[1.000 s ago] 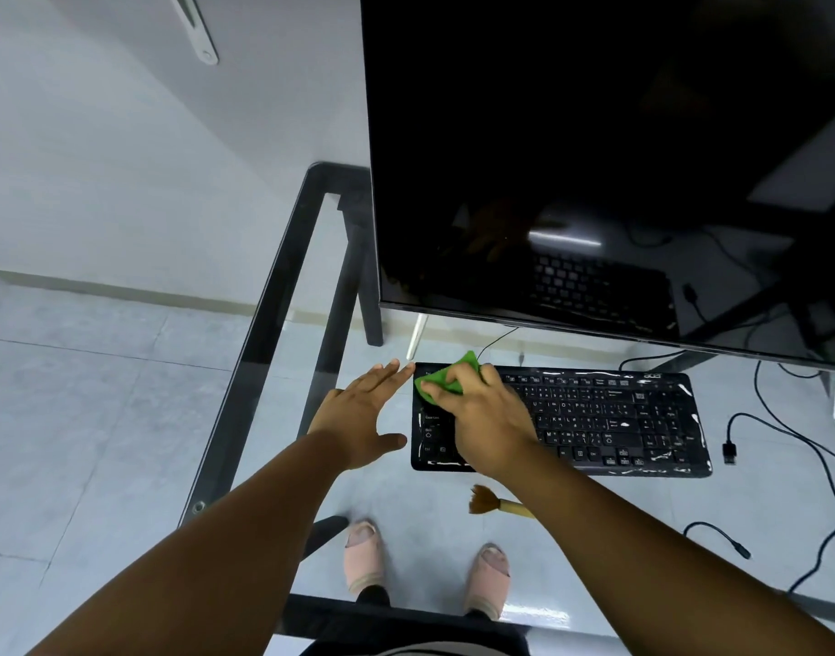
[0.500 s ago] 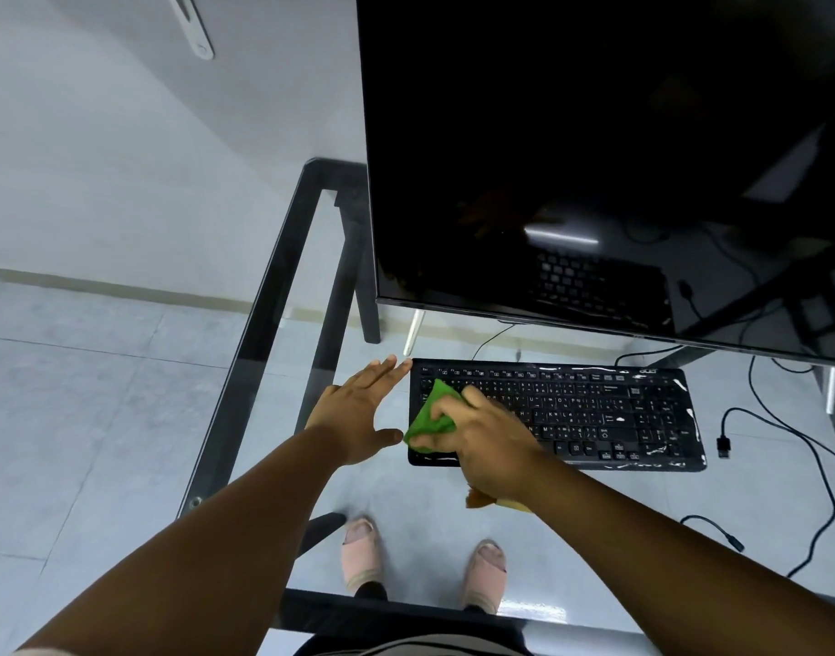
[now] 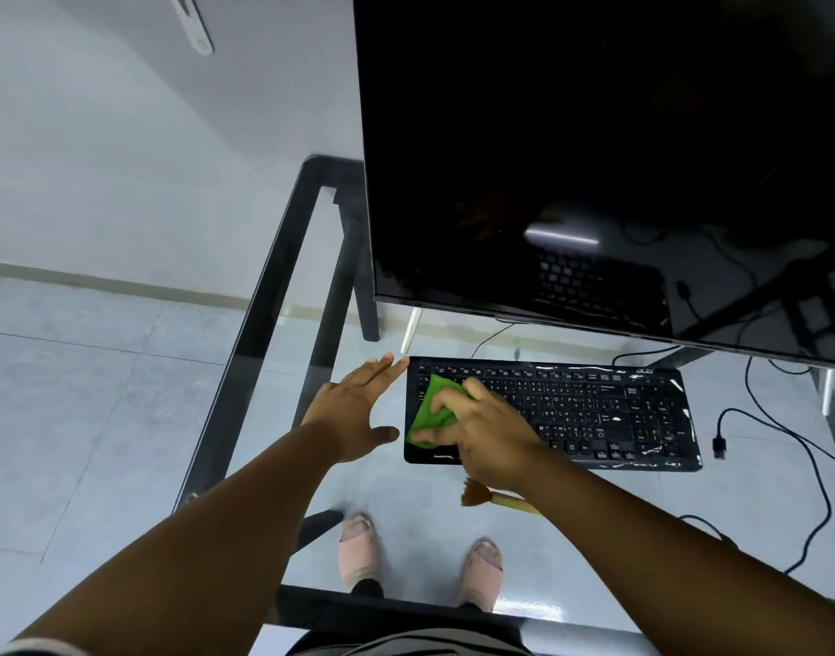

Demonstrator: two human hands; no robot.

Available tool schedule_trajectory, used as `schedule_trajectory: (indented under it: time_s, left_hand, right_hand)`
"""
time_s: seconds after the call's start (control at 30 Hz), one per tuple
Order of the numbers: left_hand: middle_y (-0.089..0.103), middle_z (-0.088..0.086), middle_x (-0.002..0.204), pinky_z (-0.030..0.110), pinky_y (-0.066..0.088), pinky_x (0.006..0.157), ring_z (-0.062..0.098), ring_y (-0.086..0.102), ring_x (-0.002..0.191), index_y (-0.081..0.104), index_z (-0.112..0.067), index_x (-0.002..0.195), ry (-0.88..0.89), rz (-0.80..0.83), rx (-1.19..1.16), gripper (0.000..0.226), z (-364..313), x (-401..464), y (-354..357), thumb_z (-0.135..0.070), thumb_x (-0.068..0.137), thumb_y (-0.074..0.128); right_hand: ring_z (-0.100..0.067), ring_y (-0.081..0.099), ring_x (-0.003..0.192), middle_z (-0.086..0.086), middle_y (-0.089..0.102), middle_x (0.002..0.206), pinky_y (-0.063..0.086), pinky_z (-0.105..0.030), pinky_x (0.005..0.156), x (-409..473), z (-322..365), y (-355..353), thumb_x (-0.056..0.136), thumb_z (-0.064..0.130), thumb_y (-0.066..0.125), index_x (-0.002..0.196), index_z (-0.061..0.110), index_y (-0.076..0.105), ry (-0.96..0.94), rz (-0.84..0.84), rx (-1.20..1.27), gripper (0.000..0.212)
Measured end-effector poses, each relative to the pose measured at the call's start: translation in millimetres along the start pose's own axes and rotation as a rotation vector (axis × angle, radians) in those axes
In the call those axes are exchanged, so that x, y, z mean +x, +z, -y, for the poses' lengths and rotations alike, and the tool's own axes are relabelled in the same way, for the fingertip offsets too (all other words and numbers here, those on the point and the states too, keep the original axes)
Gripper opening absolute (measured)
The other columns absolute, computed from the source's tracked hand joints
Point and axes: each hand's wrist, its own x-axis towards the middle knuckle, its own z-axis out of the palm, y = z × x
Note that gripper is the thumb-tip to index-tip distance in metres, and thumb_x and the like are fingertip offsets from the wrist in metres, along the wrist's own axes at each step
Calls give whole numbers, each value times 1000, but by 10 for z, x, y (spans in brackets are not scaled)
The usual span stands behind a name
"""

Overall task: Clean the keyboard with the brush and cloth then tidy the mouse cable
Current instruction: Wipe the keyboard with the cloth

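My right hand [image 3: 489, 430] has its grip clamped on the small green cloth [image 3: 432, 409], fingers curled round a bunched fold and pressing it onto the left end of the flat black plastic keyboard [image 3: 595, 411]. My left hand [image 3: 354, 411] lies just left of the keyboard, fingers straight and apart, holding nothing; its fingertips [image 3: 396, 361] reach toward the keyboard's far left corner, though I cannot tell whether they touch it.

The cloth looks soft and limp, so I judge it will only wipe well while bunched under the fingers; held by a loose edge it would drag and flop. The keyboard looks light and stiff on a smooth glass tabletop [image 3: 245, 371], so I expect it to slide under a firm wipe, and bracing its left edge seems wise.

The keyboard lies in front of the large dark monitor [image 3: 595, 158], which stands at the far side. The wooden-handled brush with brown bristles [image 3: 477, 493] lies on the glass near me, partly hidden under my right wrist. Thin black cables [image 3: 794, 437] trail loose to the right; a plug end [image 3: 719, 446] lies just beside the keyboard's right end. I see no mouse, so I judge the cable step is not yet done.
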Motion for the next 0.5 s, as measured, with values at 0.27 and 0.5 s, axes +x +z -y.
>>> schedule_trajectory:
  time_s: [0.27, 0.5]
  left_hand:
    - [-5, -19, 160, 51, 20, 114, 8, 1, 148, -14, -50, 146, -3, -12, 7, 97, -8, 1, 14, -48, 86, 63]
    - [-6, -18, 160, 50, 20, 114, 9, 0, 149, -14, -48, 146, -9, -3, 15, 96, -24, -3, 8, -48, 87, 62]
  right_hand:
    - [-14, 30, 98, 17, 44, 121, 33, -30, 73, -61, -38, -43, 82, -5, 46, 116, 48, 65, -66, 59, -34, 66]
    - [-15, 33, 101, 18, 45, 122, 43, -34, 80, -132, -15, -58, 79, 10, 65, 107, 41, 72, -144, 115, -48, 43]
